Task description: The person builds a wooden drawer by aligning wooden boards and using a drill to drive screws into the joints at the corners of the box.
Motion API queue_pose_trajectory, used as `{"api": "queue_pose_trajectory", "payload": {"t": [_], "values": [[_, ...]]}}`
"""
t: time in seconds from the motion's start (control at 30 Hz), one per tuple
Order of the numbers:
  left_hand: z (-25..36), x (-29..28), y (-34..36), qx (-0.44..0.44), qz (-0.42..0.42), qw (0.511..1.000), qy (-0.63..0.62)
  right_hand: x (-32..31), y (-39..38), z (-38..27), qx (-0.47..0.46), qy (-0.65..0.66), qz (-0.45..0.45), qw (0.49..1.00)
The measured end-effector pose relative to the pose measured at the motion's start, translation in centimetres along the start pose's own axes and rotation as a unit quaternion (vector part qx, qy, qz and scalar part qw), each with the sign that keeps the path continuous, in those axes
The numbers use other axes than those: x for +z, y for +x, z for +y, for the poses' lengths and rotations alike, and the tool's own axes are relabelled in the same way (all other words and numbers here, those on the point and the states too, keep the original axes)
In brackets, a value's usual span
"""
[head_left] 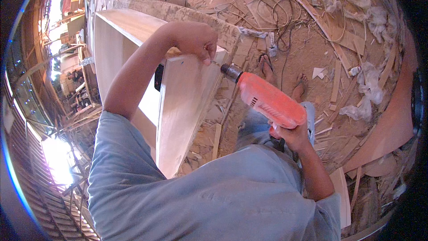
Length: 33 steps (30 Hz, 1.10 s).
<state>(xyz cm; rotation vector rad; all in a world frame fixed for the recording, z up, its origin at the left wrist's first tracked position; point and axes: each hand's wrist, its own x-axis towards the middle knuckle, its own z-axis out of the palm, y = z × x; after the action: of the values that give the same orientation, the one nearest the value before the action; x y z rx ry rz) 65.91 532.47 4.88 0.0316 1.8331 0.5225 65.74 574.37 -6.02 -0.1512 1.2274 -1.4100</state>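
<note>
My right hand (290, 137) grips the handle of a red-orange power drill (269, 98) with a black chuck. The drill's front points up and left at the corner of a pale wooden box frame (185, 93). Bent over that corner is my left hand (196, 40), its fingers curled and pinched close to the drill's tip. Whatever sits between those fingers is too small or hidden to make out. A dark, narrow object (158, 78) shows behind the near panel, under my left forearm.
The frame rests beside a rough timber bench edge (191, 18). Tangled cables (281, 15), wood strips (335, 82) and crumpled clear plastic sheeting (370, 85) litter the dirt floor. My sandalled feet (266, 66) stand just past the drill. A curved brown sheet (383, 129) lies at right.
</note>
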Motion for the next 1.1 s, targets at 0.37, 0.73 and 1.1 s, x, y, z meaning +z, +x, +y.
{"api": "queue_pose_trajectory", "payload": {"t": [0.37,0.73,1.1], "values": [[0.6,-0.1,0.2,-0.011,0.000,1.000,0.023,-0.1,0.1,-1.6,0.009,0.042,-0.004,0.999],[0.3,0.0,0.2,-0.004,0.000,1.000,0.019,-0.3,0.5,-1.7,0.004,0.010,-0.006,1.000],[-0.4,0.0,-1.0,0.039,0.065,0.996,-0.055,-0.1,0.9,-1.8,-0.120,-0.111,-0.015,0.987]]}}
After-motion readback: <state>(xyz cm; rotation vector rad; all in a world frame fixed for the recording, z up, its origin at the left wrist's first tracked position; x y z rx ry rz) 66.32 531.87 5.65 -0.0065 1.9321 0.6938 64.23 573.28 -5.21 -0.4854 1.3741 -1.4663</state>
